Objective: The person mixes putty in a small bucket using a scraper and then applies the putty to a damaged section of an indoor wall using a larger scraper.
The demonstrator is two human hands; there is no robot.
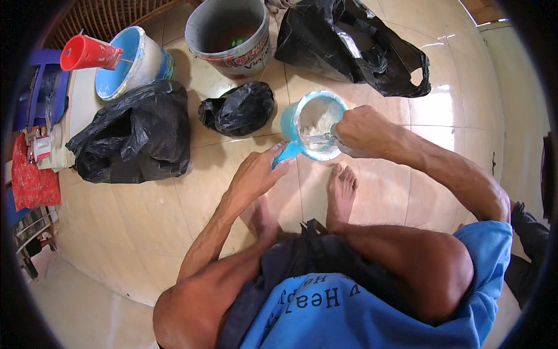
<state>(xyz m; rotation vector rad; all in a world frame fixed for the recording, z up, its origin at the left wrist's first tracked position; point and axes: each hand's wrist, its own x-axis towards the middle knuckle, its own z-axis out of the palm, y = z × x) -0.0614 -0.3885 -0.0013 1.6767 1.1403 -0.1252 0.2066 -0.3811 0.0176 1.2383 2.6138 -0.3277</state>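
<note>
A light-blue dipper (287,123) with a pale, whitish paste inside sits between my hands, its rim smeared white. My left hand (257,172) is closed around the dipper's handle (289,152). Over the right side of the rim, my right hand (361,131) is closed on a putty knife (317,139). Its flat metal blade reaches into the paste; the grip is hidden in my fist. Whitish smears mark the fingers of my left hand.
A small black plastic bag (238,109) lies beyond the dipper, with a larger one (136,136) to its left. Behind stand a grey paint bucket (200,43) and a blue-lined bucket (136,61) near a red cup-like container (87,53). Another black bag (317,41) lies far right.
</note>
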